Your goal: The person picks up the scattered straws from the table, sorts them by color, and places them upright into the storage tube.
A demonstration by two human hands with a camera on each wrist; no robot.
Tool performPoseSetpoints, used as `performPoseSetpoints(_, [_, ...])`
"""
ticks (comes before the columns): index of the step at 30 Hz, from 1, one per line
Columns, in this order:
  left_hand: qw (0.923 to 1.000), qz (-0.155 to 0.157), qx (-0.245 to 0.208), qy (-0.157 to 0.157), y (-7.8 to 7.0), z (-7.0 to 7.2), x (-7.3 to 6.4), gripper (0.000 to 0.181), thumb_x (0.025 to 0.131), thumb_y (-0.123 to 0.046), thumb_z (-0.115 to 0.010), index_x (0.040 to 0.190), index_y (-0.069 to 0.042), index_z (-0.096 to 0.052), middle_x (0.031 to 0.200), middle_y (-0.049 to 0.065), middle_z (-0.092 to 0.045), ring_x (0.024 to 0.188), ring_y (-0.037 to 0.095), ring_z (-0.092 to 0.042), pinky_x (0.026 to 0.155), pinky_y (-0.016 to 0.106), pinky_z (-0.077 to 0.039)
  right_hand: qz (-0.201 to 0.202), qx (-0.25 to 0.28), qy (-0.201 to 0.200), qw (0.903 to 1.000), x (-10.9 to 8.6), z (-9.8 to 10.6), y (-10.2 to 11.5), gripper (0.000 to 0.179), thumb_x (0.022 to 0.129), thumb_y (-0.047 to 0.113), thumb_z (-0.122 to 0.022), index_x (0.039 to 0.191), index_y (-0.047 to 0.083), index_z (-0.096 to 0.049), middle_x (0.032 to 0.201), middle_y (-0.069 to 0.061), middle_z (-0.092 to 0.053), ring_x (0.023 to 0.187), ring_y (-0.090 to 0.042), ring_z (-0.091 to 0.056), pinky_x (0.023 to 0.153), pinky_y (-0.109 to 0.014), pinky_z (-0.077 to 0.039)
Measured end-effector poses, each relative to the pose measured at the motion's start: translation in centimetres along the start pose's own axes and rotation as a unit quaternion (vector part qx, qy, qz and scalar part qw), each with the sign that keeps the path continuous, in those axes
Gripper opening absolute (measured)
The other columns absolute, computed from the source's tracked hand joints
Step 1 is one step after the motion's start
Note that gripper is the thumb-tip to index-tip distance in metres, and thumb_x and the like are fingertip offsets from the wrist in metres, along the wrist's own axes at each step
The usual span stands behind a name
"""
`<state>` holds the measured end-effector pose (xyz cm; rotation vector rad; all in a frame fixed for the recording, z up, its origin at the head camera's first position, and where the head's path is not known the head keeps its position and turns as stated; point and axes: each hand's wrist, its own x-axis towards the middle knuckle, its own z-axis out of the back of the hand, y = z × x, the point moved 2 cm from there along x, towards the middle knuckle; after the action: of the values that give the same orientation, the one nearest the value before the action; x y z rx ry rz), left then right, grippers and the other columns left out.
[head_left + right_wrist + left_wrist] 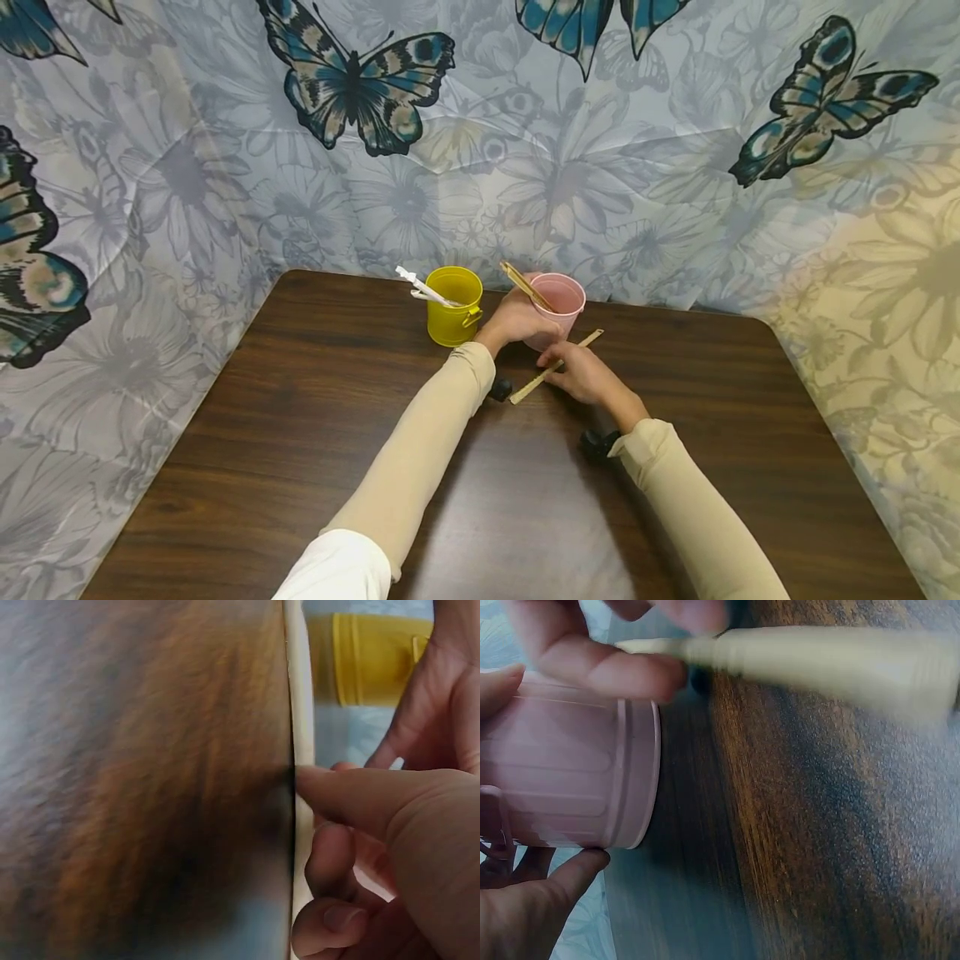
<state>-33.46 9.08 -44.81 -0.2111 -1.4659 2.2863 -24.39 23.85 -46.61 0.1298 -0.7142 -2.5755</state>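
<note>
A small pink bucket [567, 293] stands near the back of the table, and my left hand [517, 319] grips its side. Slim wooden sticks [525, 283] lean out over its rim. Between thumb and fingers my right hand [587, 375] pinches a long pale wooden stick [531, 387], slanted in front of the bucket. In the left wrist view, the stick [840, 664] is blurred and widens towards one end; the pink bucket [562, 765] lies between the left thumb and fingers. The right wrist view shows the right thumb pressed against the stick [301, 697].
Left of the pink bucket is a yellow bucket [444, 329] with a handle, holding white sticks or utensils [423, 287]. The dark wooden table [300, 450] ends at a cloth [412, 192] printed with butterflies. Black wrist cameras [598, 443] sit at both wrists.
</note>
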Motion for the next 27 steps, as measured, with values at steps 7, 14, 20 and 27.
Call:
performPoseSetpoints(7, [1.0000, -0.005, -0.001, -0.005, 0.0, 0.0, 0.0, 0.106, 0.066, -0.014, -0.094, 0.154, -0.010, -0.035, 0.139, 0.009, -0.062, 0.125, 0.022, -0.061, 0.112, 0.032, -0.047, 0.000, -0.045, -0.002, 0.9990, -0.7, -0.3, -0.4, 0.006, 0.090, 0.009, -0.075, 0.095, 0.009, -0.072, 0.100, -0.007, -0.069, 0.099, -0.029, -0.068, 0.092, -0.050, -0.054])
performPoseSetpoints(14, [1.0000, -0.001, 0.004, 0.006, 0.1, -0.3, -0.1, 0.106, 0.067, -0.014, -0.092, 0.155, -0.010, -0.033, 0.138, 0.009, -0.062, 0.125, 0.022, -0.061, 0.112, 0.033, -0.048, 0.023, -0.049, 0.002, 0.9985, -1.4, -0.2, -0.6, 0.006, 0.091, 0.009, -0.074, 0.093, 0.011, -0.069, 0.099, -0.004, -0.067, 0.096, -0.024, -0.066, 0.090, -0.048, -0.054])
performPoseSetpoints(20, [0.9999, -0.010, -0.005, 0.002, -0.1, -0.3, 0.0, 0.106, 0.066, -0.013, -0.094, 0.154, -0.010, -0.034, 0.139, 0.009, -0.061, 0.126, 0.022, -0.060, 0.112, 0.033, -0.048, 0.014, -0.027, -0.003, 0.9995, -2.3, 1.4, -0.6, 0.006, 0.094, 0.008, -0.071, 0.099, 0.010, -0.068, 0.096, -0.004, -0.071, 0.093, -0.023, -0.068, 0.084, -0.045, -0.056])
performPoseSetpoints(27, [0.9998, -0.011, -0.016, 0.003, 0.0, -0.2, 0.0, 0.102, 0.066, -0.011, -0.092, 0.151, -0.009, -0.036, 0.134, 0.009, -0.064, 0.121, 0.021, -0.062, 0.109, 0.031, -0.049, 0.004, -0.006, -0.035, 0.9993, -3.6, 4.4, -0.3, 0.014, 0.093, 0.009, -0.073, 0.106, 0.010, -0.072, 0.095, -0.003, -0.071, 0.081, -0.015, -0.061, 0.073, -0.030, -0.052])
